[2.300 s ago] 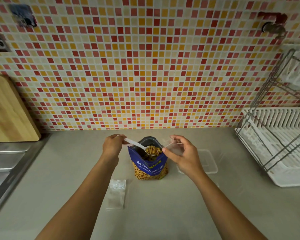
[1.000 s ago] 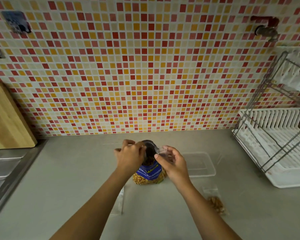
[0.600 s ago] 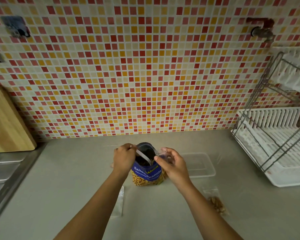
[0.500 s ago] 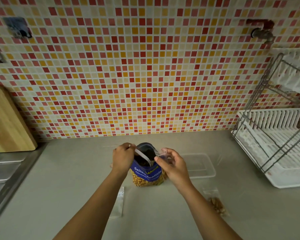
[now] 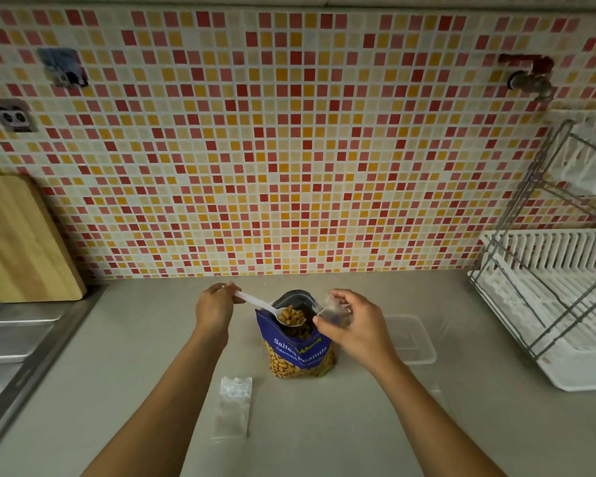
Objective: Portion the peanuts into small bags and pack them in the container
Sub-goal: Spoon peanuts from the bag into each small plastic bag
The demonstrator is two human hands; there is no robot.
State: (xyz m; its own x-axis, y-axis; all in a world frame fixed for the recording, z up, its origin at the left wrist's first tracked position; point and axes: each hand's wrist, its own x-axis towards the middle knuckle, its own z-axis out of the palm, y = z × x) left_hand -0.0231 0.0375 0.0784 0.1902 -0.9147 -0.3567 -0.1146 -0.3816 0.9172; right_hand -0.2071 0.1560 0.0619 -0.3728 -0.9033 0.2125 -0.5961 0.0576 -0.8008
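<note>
The wooden cutting board (image 5: 25, 239) and steel sink (image 5: 14, 339) run off the left edge, the dish rack (image 5: 544, 304) off the right. The left hand (image 5: 214, 306) hides the handle end of the white plastic spoon (image 5: 255, 302). The right hand (image 5: 355, 327) covers a corner of the clear container (image 5: 417, 339) and much of the small clear bag (image 5: 334, 309) it pinches. The small print on the peanut bag (image 5: 298, 352) is unreadable, and the blue object (image 5: 62, 68) on the wall is too blurred to name

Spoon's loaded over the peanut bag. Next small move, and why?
Probably tip the spoon into the small clear bag: the left hand holds it full of peanuts over the peanut bag, and the right hand pinches that bag just beside it.
</note>
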